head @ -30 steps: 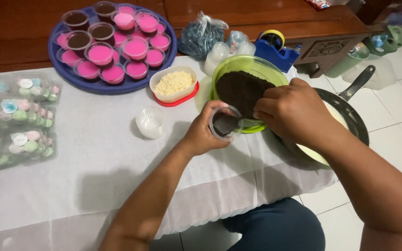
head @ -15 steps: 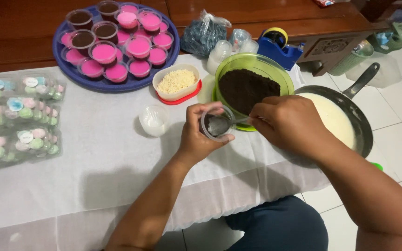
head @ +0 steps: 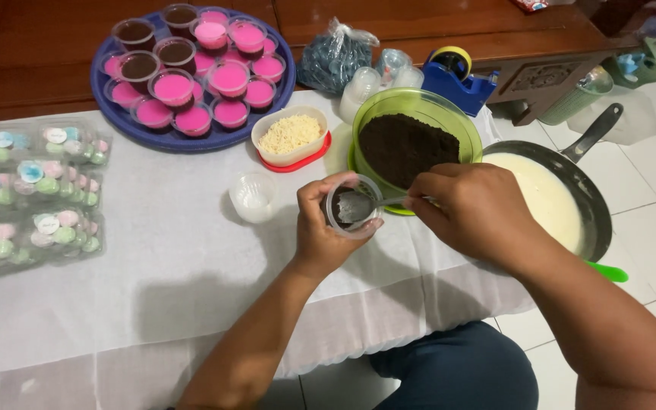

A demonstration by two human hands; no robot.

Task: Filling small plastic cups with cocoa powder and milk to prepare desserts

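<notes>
The cup [head: 352,206] is small, round and of clear plastic. It is held above the counter's front edge, tilted so that its open mouth faces up toward the camera, just beside the green bowl. Some dark crumbs lie inside it. The spoon [head: 362,203] is of metal; its bowl sits inside the cup, and its handle points to the right.

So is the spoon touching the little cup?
Touching. The head view shows the spoon bowl inside the tilted cup, resting against its inner wall, while the left hand grips the cup.
</notes>
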